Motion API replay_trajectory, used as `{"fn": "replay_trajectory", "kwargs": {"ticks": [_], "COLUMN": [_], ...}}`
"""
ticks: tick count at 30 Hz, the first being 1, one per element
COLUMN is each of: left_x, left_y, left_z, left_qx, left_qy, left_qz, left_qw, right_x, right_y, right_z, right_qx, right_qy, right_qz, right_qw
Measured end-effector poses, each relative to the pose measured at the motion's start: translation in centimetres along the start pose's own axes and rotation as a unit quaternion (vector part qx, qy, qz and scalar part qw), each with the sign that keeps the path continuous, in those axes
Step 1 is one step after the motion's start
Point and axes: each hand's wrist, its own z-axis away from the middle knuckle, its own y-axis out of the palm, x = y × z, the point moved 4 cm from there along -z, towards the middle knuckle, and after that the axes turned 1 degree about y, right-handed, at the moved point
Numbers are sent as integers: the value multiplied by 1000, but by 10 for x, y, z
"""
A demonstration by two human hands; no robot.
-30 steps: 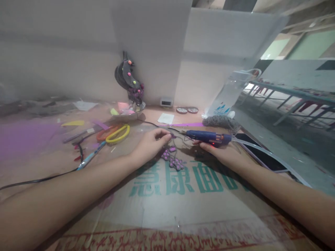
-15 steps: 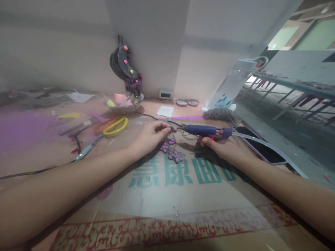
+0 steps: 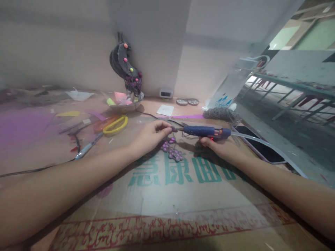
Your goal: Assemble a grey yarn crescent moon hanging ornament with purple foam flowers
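Observation:
Between the thumb and fingers of my left hand (image 3: pixel 157 134) is a small purple and grey petal-like piece (image 3: pixel 173 129). My right hand (image 3: pixel 217 146) is wrapped round the handle of a blue hot glue gun (image 3: pixel 200 131) with a small red light lit. The gun's metal nozzle points left and meets, or nearly meets, the small piece. A clear glue stick (image 3: pixel 264 142) trails from its back. Just below my left fingers, a cluster of purple and grey flower-like pieces (image 3: pixel 172 151) lies on the printed cardboard (image 3: pixel 162 198).
Yellow-handled scissors (image 3: pixel 115 125) and a light blue pen (image 3: pixel 89 146) lie at left. Behind stand a bowl (image 3: pixel 123 107) of coloured bits, a grey crescent ornament (image 3: pixel 125 62) and a small digital display (image 3: pixel 165 93). Grey yarn (image 3: pixel 221 114), a water bottle (image 3: pixel 227 87) and a phone (image 3: pixel 259 144) are at right.
The glue gun has shifted slightly left, bringing its nozzle up to the piece in my left hand. My left hand has hardly moved.

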Motion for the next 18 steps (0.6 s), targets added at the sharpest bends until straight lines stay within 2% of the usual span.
{"fn": "replay_trajectory", "kwargs": {"ticks": [7,12,18], "left_x": [2,1,2], "left_y": [0,1,1], "left_z": [1,1,1], "left_qx": [5,8,12], "left_qy": [-5,-11,-11], "left_qz": [12,13,20], "left_qw": [1000,1000,1000], "right_x": [-1,0,-2], "right_y": [1,0,1], "right_z": [0,1,-1], "right_qx": [4,-13,-17], "right_qy": [31,2,3], "right_qz": [23,12,17], "right_qw": [999,1000,1000]}}
